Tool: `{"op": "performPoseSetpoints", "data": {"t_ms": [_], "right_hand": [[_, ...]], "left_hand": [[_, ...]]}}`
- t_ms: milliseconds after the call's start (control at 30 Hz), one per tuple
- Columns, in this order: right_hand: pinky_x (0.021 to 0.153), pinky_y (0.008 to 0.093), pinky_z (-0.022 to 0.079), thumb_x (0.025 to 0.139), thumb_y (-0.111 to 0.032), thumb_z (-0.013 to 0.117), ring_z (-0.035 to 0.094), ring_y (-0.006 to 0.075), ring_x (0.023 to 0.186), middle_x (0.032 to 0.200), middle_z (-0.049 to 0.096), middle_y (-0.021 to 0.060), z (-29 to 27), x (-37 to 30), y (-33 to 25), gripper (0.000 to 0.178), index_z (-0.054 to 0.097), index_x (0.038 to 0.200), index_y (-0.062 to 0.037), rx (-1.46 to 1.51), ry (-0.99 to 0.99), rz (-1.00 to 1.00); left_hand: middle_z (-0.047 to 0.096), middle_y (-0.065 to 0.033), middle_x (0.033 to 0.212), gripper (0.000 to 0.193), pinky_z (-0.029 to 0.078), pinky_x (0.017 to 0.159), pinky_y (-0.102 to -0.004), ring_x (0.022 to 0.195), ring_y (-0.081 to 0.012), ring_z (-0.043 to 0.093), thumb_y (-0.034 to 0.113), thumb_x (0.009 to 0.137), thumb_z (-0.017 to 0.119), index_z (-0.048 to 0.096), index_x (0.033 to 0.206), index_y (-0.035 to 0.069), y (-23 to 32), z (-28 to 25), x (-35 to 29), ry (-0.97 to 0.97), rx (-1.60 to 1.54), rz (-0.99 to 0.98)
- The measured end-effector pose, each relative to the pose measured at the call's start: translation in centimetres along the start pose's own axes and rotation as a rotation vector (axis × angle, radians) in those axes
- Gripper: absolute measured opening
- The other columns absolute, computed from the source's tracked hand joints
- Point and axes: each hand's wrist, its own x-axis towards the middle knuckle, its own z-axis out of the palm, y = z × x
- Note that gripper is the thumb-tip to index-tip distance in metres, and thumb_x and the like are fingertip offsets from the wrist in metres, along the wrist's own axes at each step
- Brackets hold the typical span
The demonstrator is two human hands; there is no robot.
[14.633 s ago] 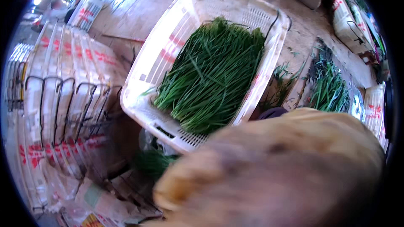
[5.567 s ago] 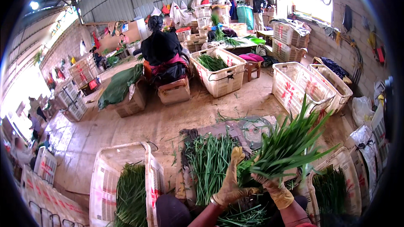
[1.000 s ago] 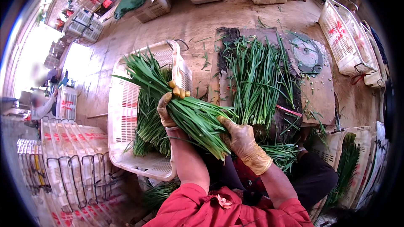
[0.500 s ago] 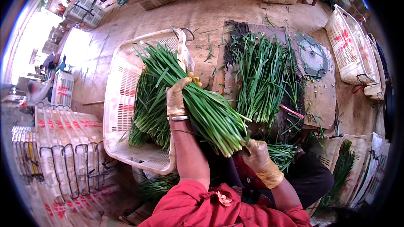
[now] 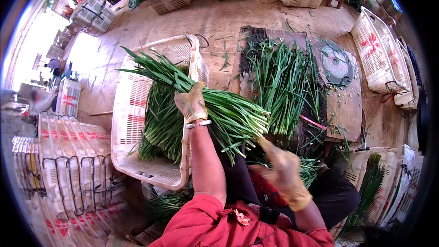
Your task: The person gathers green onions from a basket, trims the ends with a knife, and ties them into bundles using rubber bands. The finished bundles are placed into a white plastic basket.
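View: head camera
Bunch: thick sheaf of long, narrow green leaves with pale stalk ends (image 5: pixel 228 105), slanting across the right rim of a white slatted plastic basket (image 5: pixel 122 114)
Left hand: left hand in yellowish-tan glove (image 5: pixel 192 103), closed around the sheaf's middle
Right hand: right hand in matching glove (image 5: pixel 284 171), blurred beside the stalk ends; cannot tell its grip
Handling: probably light, bendy, limp-tipped, firmer near the ends, easily bruised
Hold: best around the middle, gently

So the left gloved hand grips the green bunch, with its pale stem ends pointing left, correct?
Not quite: the head view shows the pale stem ends pointing right. The left gloved hand does grip the green bunch, as you say.
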Motion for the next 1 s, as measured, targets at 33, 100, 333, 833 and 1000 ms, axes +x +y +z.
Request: {"op": "performPoseSetpoints", "data": {"t_ms": [33,100,333,833,1000], "right_hand": [[0.057,0.0401,0.051,0.072,-0.05,0.074,0.066,0.029,0.065,0.082,0.066,0.0143,1.0,2.1,-1.5,0.084,0.046,0.134,-0.0011,-0.031,-0.05,-0.004],[0.053,0.0393,0.049,0.078,-0.04,0.073,0.064,0.0293,0.059,0.071,0.063,0.0121,4.4,4.5,-1.4,0.057,0.054,0.116,-0.0014,-0.075,-0.004,0.042],[0.047,0.0371,0.048,0.084,-0.017,0.059,0.061,0.0246,0.05,0.056,0.056,0.0054,6.3,3.0,-0.5,0.013,0.05,0.079,-0.0099,-0.214,-0.068,-0.129],[0.068,0.0443,0.051,0.079,-0.037,0.071,0.067,0.0317,0.078,0.086,0.069,0.0128,-3.0,-13.0,9.6,0.035,0.07,0.099,-0.0086,-0.459,-0.503,0.552],[0.067,0.0302,0.05,0.082,-0.031,0.076,0.062,0.0151,0.081,0.097,0.066,0.0115,2.1,-1.6,3.4,0.057,0.056,0.121,0.0054,1.025,-0.188,0.773]], "left_hand": [[0.065,-0.0068,0.083,0.032,0.049,0.07,-0.0324,0.072,-0.0178,0.059,0.004,0.063,0.077,0.06,0.088,-0.004,-0.6,0.4,0.1,-0.025,-0.041,-0.008],[0.064,-0.0048,0.082,0.03,0.048,0.068,-0.0307,0.071,-0.0156,0.058,0.001,0.063,0.076,0.061,0.088,-0.003,0.1,2.2,-1.3,-0.1,-0.187,-0.043],[0.064,-0.0044,0.081,0.02,0.048,0.065,-0.0312,0.068,-0.0146,0.058,-0.001,0.067,0.073,0.063,0.084,-0.002,0.1,0.4,-0.2,-0.167,-0.294,-0.21],[0.067,-0.011,0.083,0.032,0.049,0.066,-0.0359,0.068,-0.021,0.06,0.015,0.069,0.075,0.068,0.091,-0.006,0.2,-0.8,0.2,-0.144,-0.148,-0.343],[0.068,-0.0123,0.081,0.026,0.05,0.062,-0.035,0.065,-0.0205,0.061,0.014,0.074,0.072,0.068,0.089,-0.007,0.7,-0.9,0.0,-0.199,-0.188,-0.364]]}}
